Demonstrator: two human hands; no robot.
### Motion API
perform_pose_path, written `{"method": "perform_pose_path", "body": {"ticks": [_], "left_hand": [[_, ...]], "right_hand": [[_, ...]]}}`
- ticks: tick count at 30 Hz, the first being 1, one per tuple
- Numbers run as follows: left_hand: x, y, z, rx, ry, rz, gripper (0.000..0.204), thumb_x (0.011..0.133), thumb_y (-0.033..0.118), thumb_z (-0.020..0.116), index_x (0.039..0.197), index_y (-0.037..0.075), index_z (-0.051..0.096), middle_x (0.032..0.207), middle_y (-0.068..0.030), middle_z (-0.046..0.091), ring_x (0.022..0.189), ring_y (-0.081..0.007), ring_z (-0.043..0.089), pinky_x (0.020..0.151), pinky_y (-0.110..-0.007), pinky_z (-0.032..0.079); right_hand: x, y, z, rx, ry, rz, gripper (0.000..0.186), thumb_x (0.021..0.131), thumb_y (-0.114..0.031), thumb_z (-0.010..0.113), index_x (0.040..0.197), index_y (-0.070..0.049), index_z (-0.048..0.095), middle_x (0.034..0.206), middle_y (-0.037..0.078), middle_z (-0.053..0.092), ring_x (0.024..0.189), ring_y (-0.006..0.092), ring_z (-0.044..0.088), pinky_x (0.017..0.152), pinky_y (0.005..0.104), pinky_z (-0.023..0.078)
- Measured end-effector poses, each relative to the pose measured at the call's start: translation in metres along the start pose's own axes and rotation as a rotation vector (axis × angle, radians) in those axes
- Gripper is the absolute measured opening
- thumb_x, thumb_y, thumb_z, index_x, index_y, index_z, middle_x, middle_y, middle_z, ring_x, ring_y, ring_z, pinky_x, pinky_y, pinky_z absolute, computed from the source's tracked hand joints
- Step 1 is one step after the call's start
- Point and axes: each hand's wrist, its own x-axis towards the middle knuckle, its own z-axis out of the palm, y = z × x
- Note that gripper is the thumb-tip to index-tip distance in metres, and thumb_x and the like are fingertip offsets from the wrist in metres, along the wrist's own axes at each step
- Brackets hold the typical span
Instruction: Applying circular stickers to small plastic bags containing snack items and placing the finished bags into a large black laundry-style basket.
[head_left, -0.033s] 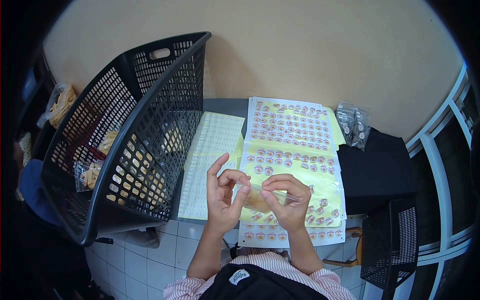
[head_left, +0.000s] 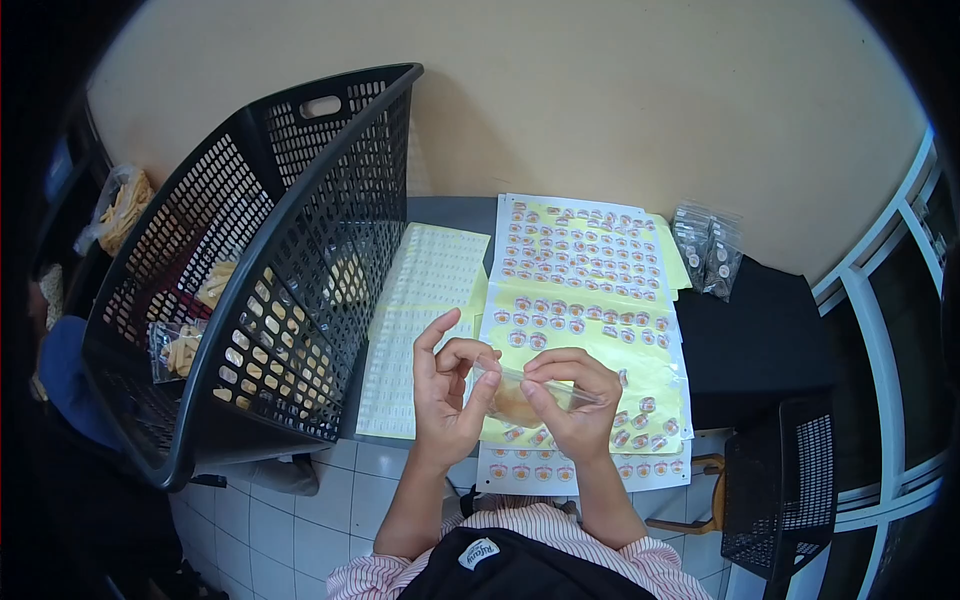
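Observation:
A small clear plastic bag (head_left: 517, 408) with pale yellowish contents is held between my two hands, over the sticker sheets. My left hand (head_left: 450, 395) pinches its top left part between thumb and bent finger, with the index finger raised. At the other end, my right hand (head_left: 575, 400) grips the top edge between thumb and fingers. Beneath lies a yellow-backed sheet of round stickers (head_left: 585, 285), some of its rows partly bare. To its left is a paler sheet of small labels (head_left: 430, 290). What exactly fills the bag is too blurred to name.
A large black plastic basket (head_left: 290, 215) on the left contains bags of pale sticks (head_left: 182, 352). Filled clear packets (head_left: 710, 255) lie at the back right of the dark tabletop (head_left: 770, 340). A smaller black basket (head_left: 775, 490) stands low on the right. Someone's blue sleeve (head_left: 75, 385) shows far left.

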Motion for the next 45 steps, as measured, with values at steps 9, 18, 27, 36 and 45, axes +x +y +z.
{"method": "perform_pose_path", "body": {"ticks": [9, 18, 27, 36, 45], "left_hand": [[-0.003, 0.004, -0.005, -0.054, -0.091, -0.046, 0.071, 0.077, -0.006, 0.051, 0.135, 0.0, 0.01, 0.085, -0.0057, 0.051, 0.084, -0.0122, 0.05, 0.084, -0.029, 0.039], [-0.001, 0.004, -0.005, 0.03, -0.142, 0.03, 0.074, 0.077, -0.006, 0.052, 0.136, -0.001, 0.006, 0.084, -0.0079, 0.052, 0.081, -0.013, 0.051, 0.082, -0.028, 0.039], [-0.001, 0.01, -0.008, 0.016, -0.199, -0.013, 0.081, 0.075, -0.007, 0.056, 0.136, -0.002, 0.003, 0.082, -0.0078, 0.054, 0.08, -0.0126, 0.052, 0.08, -0.026, 0.039], [-0.003, 0.008, -0.011, 0.054, -0.149, -0.078, 0.08, 0.076, -0.005, 0.057, 0.136, -0.002, 0.004, 0.081, -0.0076, 0.055, 0.08, -0.0121, 0.053, 0.08, -0.026, 0.039], [-0.009, 0.006, -0.047, 0.281, -0.414, -0.264, 0.068, 0.073, 0.006, 0.064, 0.131, 0.002, 0.028, 0.11, -0.0104, 0.054, 0.099, -0.0192, 0.053, 0.089, -0.03, 0.039]], "right_hand": [[-0.001, -0.003, 0.001, 0.049, -0.008, 0.022, 0.012, 0.062, -0.003, 0.071, 0.072, -0.005, 0.065, 0.076, 0.007, 0.064, 0.07, 0.0137, 0.06, 0.07, 0.0267, 0.04], [0.0, -0.004, 0.0, -0.082, -0.031, -0.063, 0.011, 0.06, -0.003, 0.071, 0.068, -0.008, 0.066, 0.072, 0.003, 0.066, 0.065, 0.0085, 0.057, 0.07, 0.0264, 0.033], [-0.001, -0.008, -0.001, -0.103, -0.055, -0.059, 0.009, 0.061, -0.004, 0.07, 0.066, -0.01, 0.067, 0.072, 0.002, 0.066, 0.068, 0.0065, 0.059, 0.075, 0.0298, 0.03], [0.001, -0.005, 0.0, -0.117, -0.104, -0.086, 0.01, 0.062, -0.003, 0.07, 0.069, -0.009, 0.066, 0.072, 0.003, 0.066, 0.068, 0.0082, 0.059, 0.073, 0.0285, 0.032], [0.009, -0.005, 0.009, 0.206, -0.115, 0.068, 0.016, 0.074, -0.01, 0.064, 0.087, -0.002, 0.063, 0.091, 0.01, 0.062, 0.085, 0.0171, 0.056, 0.08, 0.0293, 0.035]]}}
